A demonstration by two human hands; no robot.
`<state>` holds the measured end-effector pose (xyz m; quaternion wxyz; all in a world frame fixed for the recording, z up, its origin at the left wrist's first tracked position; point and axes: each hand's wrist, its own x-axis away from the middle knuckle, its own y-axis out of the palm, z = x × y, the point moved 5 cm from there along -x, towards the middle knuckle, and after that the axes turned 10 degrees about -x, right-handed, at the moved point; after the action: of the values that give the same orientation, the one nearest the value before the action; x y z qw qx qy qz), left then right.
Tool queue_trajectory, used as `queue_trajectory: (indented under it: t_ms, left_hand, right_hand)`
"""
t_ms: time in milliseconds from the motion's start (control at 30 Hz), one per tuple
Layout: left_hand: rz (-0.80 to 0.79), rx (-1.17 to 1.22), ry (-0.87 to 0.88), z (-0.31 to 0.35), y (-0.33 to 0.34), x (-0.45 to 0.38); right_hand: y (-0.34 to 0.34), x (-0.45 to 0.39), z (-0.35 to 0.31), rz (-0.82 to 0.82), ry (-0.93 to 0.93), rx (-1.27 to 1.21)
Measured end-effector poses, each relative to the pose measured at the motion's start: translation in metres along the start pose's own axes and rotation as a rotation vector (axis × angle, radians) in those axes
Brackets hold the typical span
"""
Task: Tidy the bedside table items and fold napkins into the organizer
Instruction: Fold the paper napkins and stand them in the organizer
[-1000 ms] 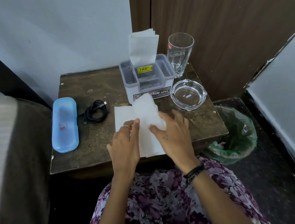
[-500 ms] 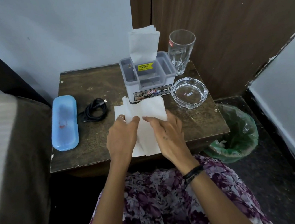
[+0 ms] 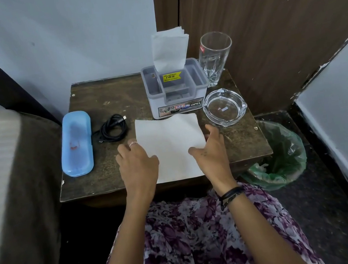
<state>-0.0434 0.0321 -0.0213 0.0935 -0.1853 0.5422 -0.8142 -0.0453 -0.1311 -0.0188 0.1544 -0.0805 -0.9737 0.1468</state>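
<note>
1. A white napkin [image 3: 170, 145] lay spread flat on the dark wooden tabletop [image 3: 101, 101], its far edge just in front of the grey organizer [image 3: 176, 91], its near edge close to the tabletop's front edge.
2. The left hand [image 3: 138, 161] rested on the napkin's left edge, fingers loosely curled and gripping nothing; a ring showed on one finger.
3. The right hand [image 3: 210, 151] sat at the napkin's right edge with fingers spread and open; whether the fingertips pinched the paper could not be told.
4. Folded napkins [image 3: 169, 50] stood upright in the organizer's rear compartment; a yellow price sticker [image 3: 172, 76] was on an inner divider.
5. A clear drinking glass [image 3: 215, 56] stood just right of the organizer; a glass ashtray [image 3: 224, 108] sat in front of the glass.
6. A blue case [image 3: 76, 143] lay along the tabletop's left side; a coiled black cable [image 3: 112, 129] lay between it and the napkin.
</note>
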Motion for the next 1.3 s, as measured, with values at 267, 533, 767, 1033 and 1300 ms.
queue_trajectory:
  t_ms: [267,533,767,1033,1300]
  left_hand:
    - [-0.18,0.212,-0.16,-0.005,0.001,-0.008]
    - [-0.303,0.234,-0.177,-0.009,0.006,-0.017]
    - [-0.107,0.058,-0.06,0.003,0.002,-0.007]
    - [-0.229,0.463,-0.195,-0.001,0.011,-0.014]
    - [-0.322,0.724,-0.222,0.0,0.011,-0.007]
  right_hand:
    - [0.003,-0.007,0.006,0.001,0.001,-0.025]
    - [0.004,-0.009,0.005,0.001,-0.003,-0.007]
    - [0.004,-0.011,0.009,-0.009,0.006,-0.027]
    - [0.004,-0.012,0.01,-0.014,-0.014,-0.037]
    - [0.004,-0.012,0.008,-0.04,0.006,-0.061]
